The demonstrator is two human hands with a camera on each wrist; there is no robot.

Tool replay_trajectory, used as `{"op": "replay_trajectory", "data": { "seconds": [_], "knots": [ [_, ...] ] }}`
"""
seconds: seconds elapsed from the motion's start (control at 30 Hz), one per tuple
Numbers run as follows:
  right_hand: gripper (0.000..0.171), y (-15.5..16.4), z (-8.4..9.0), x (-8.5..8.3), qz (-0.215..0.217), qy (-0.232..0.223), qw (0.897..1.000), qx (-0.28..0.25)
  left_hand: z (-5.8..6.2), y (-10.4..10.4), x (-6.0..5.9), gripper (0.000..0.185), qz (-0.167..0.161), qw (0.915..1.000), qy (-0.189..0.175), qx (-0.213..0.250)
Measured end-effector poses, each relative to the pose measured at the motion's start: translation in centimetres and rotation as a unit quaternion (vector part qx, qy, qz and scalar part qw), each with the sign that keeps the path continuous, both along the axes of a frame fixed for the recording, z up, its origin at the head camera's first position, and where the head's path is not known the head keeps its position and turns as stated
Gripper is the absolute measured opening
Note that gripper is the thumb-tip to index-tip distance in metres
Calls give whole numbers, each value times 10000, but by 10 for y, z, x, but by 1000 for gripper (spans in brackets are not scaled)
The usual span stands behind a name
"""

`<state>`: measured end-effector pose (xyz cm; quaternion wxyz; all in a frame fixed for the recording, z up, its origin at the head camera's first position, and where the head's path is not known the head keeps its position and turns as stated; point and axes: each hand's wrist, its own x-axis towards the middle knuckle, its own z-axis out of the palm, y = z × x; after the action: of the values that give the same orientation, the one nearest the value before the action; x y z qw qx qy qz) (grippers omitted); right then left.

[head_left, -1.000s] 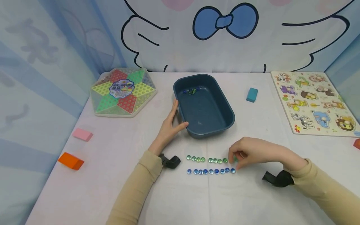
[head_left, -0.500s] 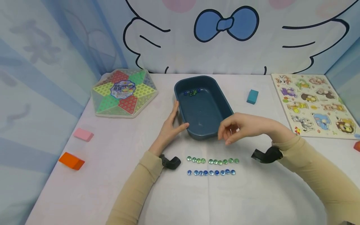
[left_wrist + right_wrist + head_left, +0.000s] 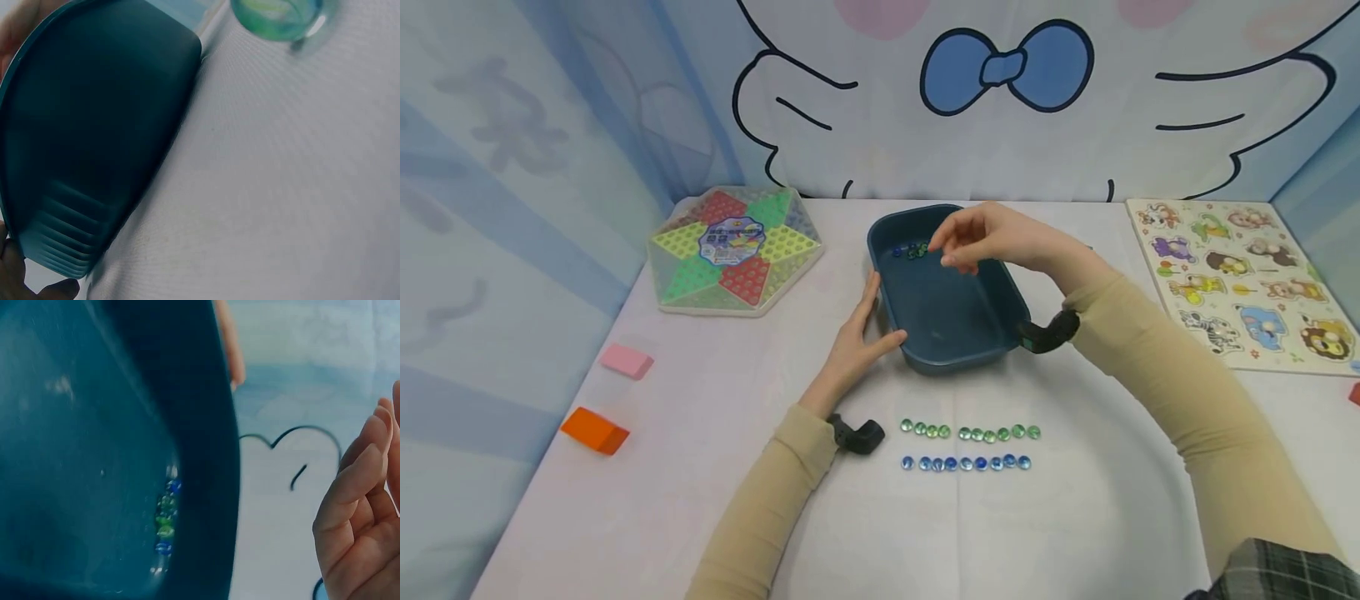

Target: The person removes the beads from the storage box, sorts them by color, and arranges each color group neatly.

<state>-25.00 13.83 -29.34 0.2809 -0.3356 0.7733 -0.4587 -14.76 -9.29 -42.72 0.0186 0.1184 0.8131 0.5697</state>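
A dark blue plastic tub [image 3: 940, 325] stands on the white table, with several blue and green marbles [image 3: 913, 251] gathered at its far left end. My left hand [image 3: 857, 337] rests against the tub's left side, fingers spread and fairly straight. Over the tub hovers my right hand [image 3: 988, 237], close to those marbles, its fingers loosely bent. In the right wrist view nothing shows between the right hand's [image 3: 362, 519] fingers. Nearer me lie a row of green marbles [image 3: 990, 436] and, below it, a row of blue marbles [image 3: 966, 464].
At the back left lies a hexagonal Chinese checkers box [image 3: 733, 250]. An animal puzzle board [image 3: 1243, 283] lies at the back right. Pink [image 3: 627, 360] and orange blocks [image 3: 595, 430] sit on the left, and a red block [image 3: 1355, 393] at the right edge.
My right hand has left the right end of the green row, where a green marble now lies, and moved up over the tub's far end. My left hand has stayed on the tub.
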Motion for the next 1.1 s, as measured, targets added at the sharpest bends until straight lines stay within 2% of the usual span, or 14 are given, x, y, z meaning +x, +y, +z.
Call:
{"op": "replay_trajectory", "data": {
  "seconds": [0.13,0.27,0.67,0.77,1.0,1.1],
  "knots": [
    [28,-14,-5,-15,-508,26,9984,256,0,0,0,89,3,10000,35,23],
    [30,-25,-12,-26,-817,30,9958,400,0,-1,0,92,9,10000,22,24],
    [38,-47,-35,-52,-1351,-115,9895,511,1,-2,-1,87,-28,10000,-87,-18],
    [37,-49,-39,-56,-1490,-132,9864,679,7,-1,1,87,-31,9998,-177,-73],
    [35,-57,-49,-63,-1678,78,9778,1251,38,2,15,84,-87,9996,-258,-22],
    [33,-61,-56,-65,-1719,224,9737,1479,42,2,17,84,-61,9996,-262,-41]
  ]
}}
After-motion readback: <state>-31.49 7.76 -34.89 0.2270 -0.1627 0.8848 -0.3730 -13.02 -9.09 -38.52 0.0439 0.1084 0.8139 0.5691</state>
